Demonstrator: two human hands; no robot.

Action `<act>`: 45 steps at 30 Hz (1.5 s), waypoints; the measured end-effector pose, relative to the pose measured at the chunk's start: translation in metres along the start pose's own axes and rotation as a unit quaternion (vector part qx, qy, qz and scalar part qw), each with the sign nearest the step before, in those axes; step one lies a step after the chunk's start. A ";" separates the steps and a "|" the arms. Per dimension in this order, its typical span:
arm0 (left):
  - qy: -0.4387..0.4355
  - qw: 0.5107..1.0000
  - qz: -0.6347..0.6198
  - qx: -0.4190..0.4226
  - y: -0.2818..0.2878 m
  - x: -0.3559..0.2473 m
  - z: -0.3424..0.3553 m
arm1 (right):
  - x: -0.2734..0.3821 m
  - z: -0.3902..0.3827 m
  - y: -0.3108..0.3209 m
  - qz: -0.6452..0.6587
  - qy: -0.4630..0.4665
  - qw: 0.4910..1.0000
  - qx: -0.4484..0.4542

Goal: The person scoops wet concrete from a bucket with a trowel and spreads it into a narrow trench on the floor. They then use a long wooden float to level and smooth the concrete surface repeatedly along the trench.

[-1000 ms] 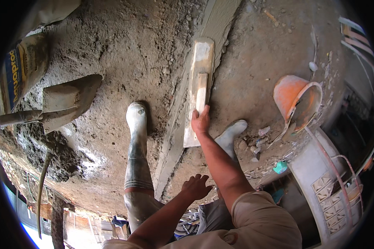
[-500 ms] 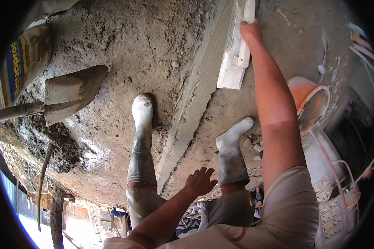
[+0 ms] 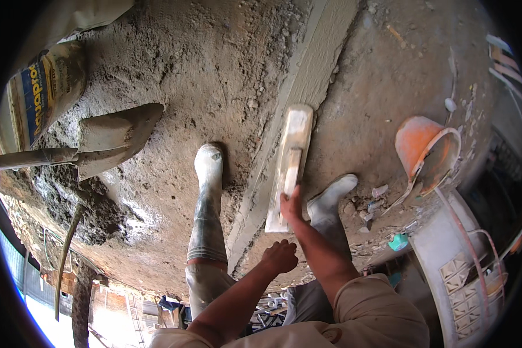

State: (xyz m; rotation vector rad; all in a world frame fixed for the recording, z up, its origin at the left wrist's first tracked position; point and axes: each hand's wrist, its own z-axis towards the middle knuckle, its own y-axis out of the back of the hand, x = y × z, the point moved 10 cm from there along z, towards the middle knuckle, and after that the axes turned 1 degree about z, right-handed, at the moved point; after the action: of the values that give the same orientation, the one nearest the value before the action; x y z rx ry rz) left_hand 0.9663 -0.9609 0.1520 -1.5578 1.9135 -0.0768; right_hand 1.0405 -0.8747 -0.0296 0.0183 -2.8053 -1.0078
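My right hand [image 3: 292, 204] is wrapped round the handle of a long, pale plastering float [image 3: 296, 132], near its close end. The float lies along a narrow strip of smoothed wet mortar [image 3: 317, 64] running between my boots. My left hand [image 3: 281, 257] hangs just short of the float's close end, fingers curled in, with nothing visible in them and not touching the float. My left boot [image 3: 209, 174] stands left of the strip. On its other side is my right boot [image 3: 333, 197], its shaft partly behind my right forearm.
A mortar-caked shovel [image 3: 119, 136] reaches in from the left above a dark wet heap [image 3: 93, 214]. Behind it stands a printed sack [image 3: 52, 87]. An orange bucket [image 3: 414, 142] lies tipped over at the right, near small rubble [image 3: 365, 211] and a pale moulded container [image 3: 461, 278].
My right hand has drawn the float from the far end back toward me, onto the mortar strip. My left hand's spread fingers have curled in.
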 end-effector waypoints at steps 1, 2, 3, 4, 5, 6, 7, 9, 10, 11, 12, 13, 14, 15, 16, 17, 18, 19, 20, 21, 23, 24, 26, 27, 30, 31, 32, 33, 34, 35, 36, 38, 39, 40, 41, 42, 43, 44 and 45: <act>0.016 1.000 0.008 0.013 0.000 0.007 0.001 | -0.018 -0.030 -0.013 0.035 -0.028 0.999 0.029; 0.028 0.999 0.016 0.025 -0.001 0.014 0.005 | -0.038 -0.060 -0.022 0.066 -0.059 0.995 0.053; 0.041 0.998 0.028 0.037 -0.002 0.019 0.006 | -0.046 -0.078 -0.022 0.125 -0.046 0.990 0.043; 0.055 0.998 0.014 -0.015 0.007 0.031 0.005 | -0.036 -0.096 -0.019 0.150 -0.075 0.985 0.051; 0.031 0.992 -0.013 -0.120 0.025 0.028 0.009 | -0.045 -0.098 -0.013 0.147 -0.083 0.985 0.045; 0.013 0.973 -0.042 -0.225 0.043 0.034 0.009 | -0.023 -0.097 0.000 0.158 -0.048 0.986 0.017; -0.006 0.942 -0.070 -0.328 0.058 0.041 0.004 | -0.003 -0.096 0.016 0.169 -0.014 0.985 -0.012; -0.057 0.904 -0.096 -0.412 0.090 0.029 -0.014 | 0.044 -0.077 0.041 0.183 -0.034 0.982 0.040; -0.096 0.885 -0.113 -0.442 0.101 0.027 -0.018 | 0.065 -0.064 0.052 0.190 -0.043 0.979 0.065; -0.140 0.865 -0.129 -0.465 0.112 0.018 -0.022 | 0.081 -0.050 0.071 0.158 -0.021 0.987 0.028; -0.139 0.876 -0.152 -0.436 0.122 0.015 -0.022 | 0.110 -0.042 0.085 0.185 0.000 0.982 0.029; -0.160 0.855 -0.189 -0.455 0.130 0.019 -0.024 | 0.141 -0.038 0.097 0.212 0.024 0.976 0.033; -0.178 0.851 -0.198 -0.452 0.141 0.012 -0.024 | 0.159 -0.031 0.109 0.210 0.041 0.977 0.012; -0.196 0.848 -0.207 -0.447 0.157 0.005 -0.022 | 0.172 -0.025 0.116 0.208 0.057 0.976 -0.008; -0.211 0.846 -0.193 -0.451 0.174 -0.004 -0.022 | 0.184 -0.019 0.121 0.217 0.079 0.973 -0.026; -0.226 0.843 -0.181 -0.453 0.190 -0.016 -0.021 | 0.192 -0.012 0.124 0.207 0.091 0.974 -0.033; -0.272 0.827 -0.226 -0.436 0.204 -0.027 -0.024 | 0.206 -0.010 0.123 0.213 0.094 0.972 -0.017; -0.320 0.789 -0.220 -0.476 0.219 -0.026 -0.023 | 0.218 -0.010 0.124 0.219 0.097 0.971 -0.003; -0.275 0.796 -0.215 -0.494 0.229 -0.024 -0.021 | 0.221 -0.008 0.122 0.251 0.097 0.963 0.032; -0.227 0.800 -0.209 -0.514 0.241 -0.017 -0.024 | 0.235 -0.018 0.127 0.278 0.096 0.953 0.069; -0.267 0.763 -0.175 -0.562 0.271 -0.001 -0.021 | 0.252 -0.053 0.144 0.269 0.187 0.944 0.029; -0.275 0.758 -0.333 -0.489 0.281 0.012 0.001 | 0.251 -0.070 0.151 0.271 0.179 0.943 0.069; -0.282 0.753 -0.306 -0.509 0.320 0.011 0.004 | 0.231 -0.105 0.151 0.299 0.168 0.931 0.125; -0.319 0.726 -0.314 -0.522 0.341 0.017 0.006 | 0.218 -0.123 0.141 0.327 0.121 0.922 0.169; -0.267 0.764 -0.358 -0.465 0.378 0.010 0.038 | 0.157 -0.168 0.118 0.323 0.049 0.923 0.205; -0.262 0.773 -0.350 -0.459 0.386 -0.003 0.046 | 0.142 -0.179 0.113 0.309 0.039 0.926 0.213; -0.270 0.776 -0.350 -0.451 0.395 -0.009 0.052 | 0.134 -0.188 0.106 0.307 0.030 0.922 0.233; -0.279 0.777 -0.349 -0.443 0.403 -0.015 0.057 | 0.131 -0.194 0.100 0.305 0.022 0.918 0.252; -0.272 0.784 -0.345 -0.439 0.409 -0.017 0.061 | 0.132 -0.194 0.098 0.308 0.030 0.915 0.257; -0.267 0.790 -0.341 -0.434 0.415 -0.020 0.067 | 0.137 -0.192 0.098 0.311 0.038 0.914 0.259; -0.263 0.795 -0.338 -0.429 0.418 -0.021 0.070 | 0.140 -0.189 0.098 0.314 0.046 0.912 0.262; -0.252 0.802 -0.330 -0.429 0.419 -0.023 0.075 | 0.141 -0.183 0.099 0.332 0.051 0.909 0.246; -0.248 0.805 -0.327 -0.429 0.419 -0.025 0.078 | 0.141 -0.179 0.100 0.340 0.054 0.908 0.237; -0.236 0.805 -0.328 -0.435 0.419 -0.026 0.081 | 0.139 -0.177 0.102 0.343 0.042 0.908 0.236; -0.234 0.808 -0.322 -0.435 0.419 -0.028 0.083 | 0.138 -0.177 0.103 0.345 0.041 0.907 0.238; -0.231 0.811 -0.316 -0.435 0.418 -0.030 0.086 | 0.136 -0.177 0.103 0.347 0.041 0.906 0.241; -0.228 0.814 -0.310 -0.435 0.417 -0.031 0.088 | 0.135 -0.177 0.103 0.348 0.040 0.905 0.243; -0.236 0.817 -0.294 -0.437 0.417 -0.031 0.089 | 0.134 -0.179 0.101 0.351 0.034 0.901 0.252; -0.229 0.818 -0.292 -0.439 0.416 -0.025 0.091 | 0.134 -0.181 0.099 0.353 0.027 0.898 0.261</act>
State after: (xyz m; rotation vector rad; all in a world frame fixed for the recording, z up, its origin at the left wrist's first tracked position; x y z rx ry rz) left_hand 0.6612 -0.7865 -0.0894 -2.4268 1.0302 0.9577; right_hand 0.9406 -0.9212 0.1902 -0.8203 -2.5798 -0.0803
